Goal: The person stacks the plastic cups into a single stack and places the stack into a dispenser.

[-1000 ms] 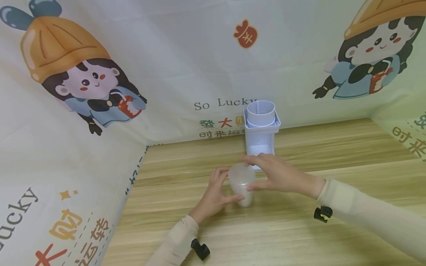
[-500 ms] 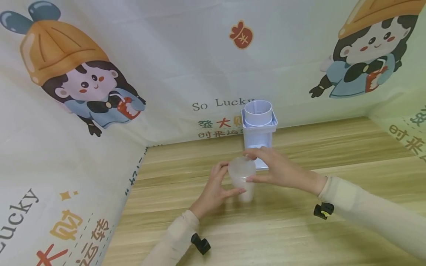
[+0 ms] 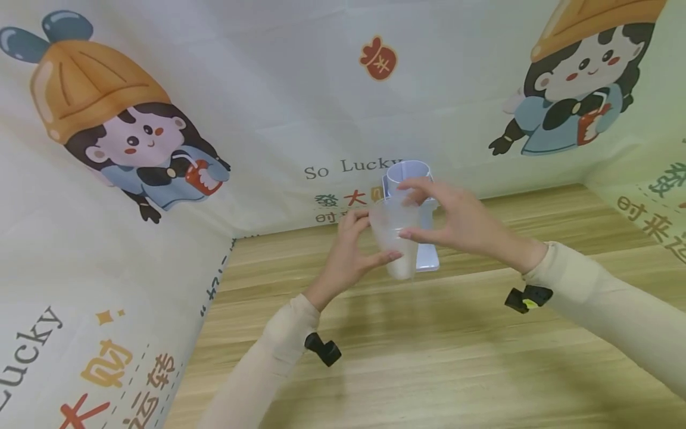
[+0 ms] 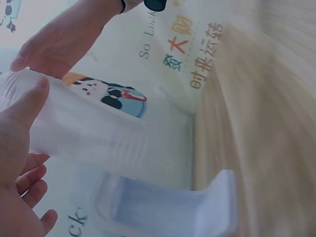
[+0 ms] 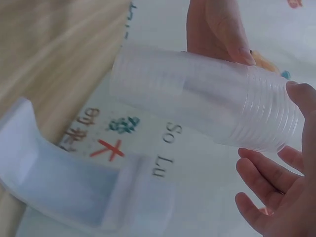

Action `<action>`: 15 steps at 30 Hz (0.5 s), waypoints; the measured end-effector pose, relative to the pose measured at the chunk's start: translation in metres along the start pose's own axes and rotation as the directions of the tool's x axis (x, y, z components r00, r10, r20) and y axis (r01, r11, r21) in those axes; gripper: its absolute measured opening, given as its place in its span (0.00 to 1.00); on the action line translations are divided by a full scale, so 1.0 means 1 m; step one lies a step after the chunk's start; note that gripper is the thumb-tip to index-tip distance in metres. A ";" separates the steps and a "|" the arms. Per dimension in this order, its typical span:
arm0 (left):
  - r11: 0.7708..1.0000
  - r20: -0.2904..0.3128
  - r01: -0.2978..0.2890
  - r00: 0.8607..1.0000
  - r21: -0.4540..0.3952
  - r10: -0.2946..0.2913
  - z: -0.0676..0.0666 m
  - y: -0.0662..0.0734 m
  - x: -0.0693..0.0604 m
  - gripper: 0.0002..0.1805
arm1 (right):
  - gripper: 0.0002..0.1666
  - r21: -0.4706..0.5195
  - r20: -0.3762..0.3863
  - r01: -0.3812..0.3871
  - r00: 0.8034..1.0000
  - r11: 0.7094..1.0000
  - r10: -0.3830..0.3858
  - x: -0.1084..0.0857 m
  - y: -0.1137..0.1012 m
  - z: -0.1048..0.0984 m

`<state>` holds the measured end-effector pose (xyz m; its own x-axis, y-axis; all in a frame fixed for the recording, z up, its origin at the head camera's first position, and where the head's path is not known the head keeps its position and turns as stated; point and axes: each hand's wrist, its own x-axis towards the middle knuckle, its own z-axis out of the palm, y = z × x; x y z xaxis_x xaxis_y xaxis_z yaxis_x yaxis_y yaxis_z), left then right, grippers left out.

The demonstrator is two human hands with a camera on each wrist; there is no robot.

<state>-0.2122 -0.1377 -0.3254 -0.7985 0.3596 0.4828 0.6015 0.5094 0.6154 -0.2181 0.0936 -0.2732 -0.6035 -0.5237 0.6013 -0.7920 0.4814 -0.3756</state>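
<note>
A stack of clear plastic cups (image 3: 403,267) is held in the air between both hands, rims up, in front of the white cup dispenser (image 3: 427,256). My left hand (image 3: 351,253) grips the stack from the left, thumb on the near side. From the right, my right hand (image 3: 461,220) holds it near the rims with thumb and fingers. Ridges of several nested rims show on the cups (image 5: 197,94) in the right wrist view. In the left wrist view, the dispenser's (image 4: 158,202) lower part lies beyond the stack. The stack and right hand partly hide the dispenser in the head view.
The dispenser's round tube (image 3: 408,171) opens upward, close to the back wall. A wood-grain table (image 3: 418,357) spreads below the hands. A printed cloth (image 3: 289,89) with cartoon figures covers the back and sides.
Both hands have lifted the cup stack off the table, up and toward the dispenser. The dispenser stays on the table, while the head view has shifted slightly.
</note>
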 end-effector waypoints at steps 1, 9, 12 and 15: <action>1.000 -0.002 -0.005 1.000 0.010 0.005 -0.003 0.003 0.006 0.33 | 0.43 0.004 -0.010 -0.004 1.000 1.000 0.004 0.004 0.000 -0.005; 0.999 0.015 0.053 0.998 -0.001 -0.053 -0.027 0.028 0.050 0.33 | 0.40 0.016 -0.083 -0.028 0.996 0.999 0.029 0.038 -0.003 -0.040; 0.997 0.014 0.073 0.997 -0.015 -0.073 -0.036 0.033 0.065 0.31 | 0.39 0.021 -0.098 -0.044 0.994 0.999 0.046 0.049 -0.003 -0.050; 0.996 0.011 0.082 0.997 -0.022 -0.082 -0.041 0.038 0.080 0.30 | 0.39 0.027 -0.113 -0.058 0.992 0.998 0.061 0.059 0.000 -0.059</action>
<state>-0.2519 -0.1222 -0.2379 -0.8451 0.3256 0.4240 0.5345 0.5196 0.6665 -0.2478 0.1040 -0.1964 -0.6364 -0.4103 0.6532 -0.7576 0.4917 -0.4292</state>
